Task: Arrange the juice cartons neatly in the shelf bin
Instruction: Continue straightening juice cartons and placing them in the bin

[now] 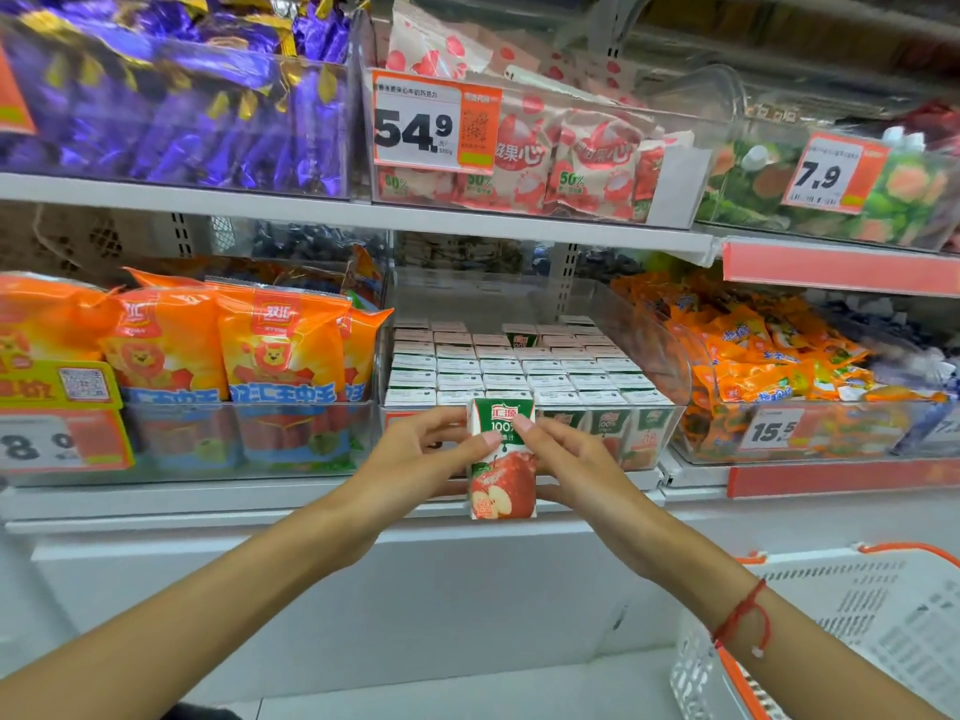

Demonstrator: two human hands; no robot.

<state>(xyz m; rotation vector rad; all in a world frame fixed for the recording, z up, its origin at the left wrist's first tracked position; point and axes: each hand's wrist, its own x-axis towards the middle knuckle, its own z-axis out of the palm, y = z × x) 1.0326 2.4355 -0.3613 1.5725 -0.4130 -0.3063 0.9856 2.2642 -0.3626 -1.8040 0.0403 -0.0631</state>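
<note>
Step in hand: one juice carton is held upright in front of the shelf bin, not yet set among the packed cartons; by my reading this is the placing step.
Left hand: its fingers grasp the carton's left side.
Right hand: its fingers pinch the carton's upper right edge, the thumb underneath.
Carton's place: between both sets of fingers, just outside the bin's clear front wall, label facing the person.
Next move calls for: lifting the carton above the front wall, then lowering it into a gap, probably the dip beyond the fingers at the back rows.
Edges: the front wall lies right behind the fingers; the upper shelf overhangs.
Open room: free air above the rows; the orange snack bags crowd the left, a white basket sits low right.
</note>
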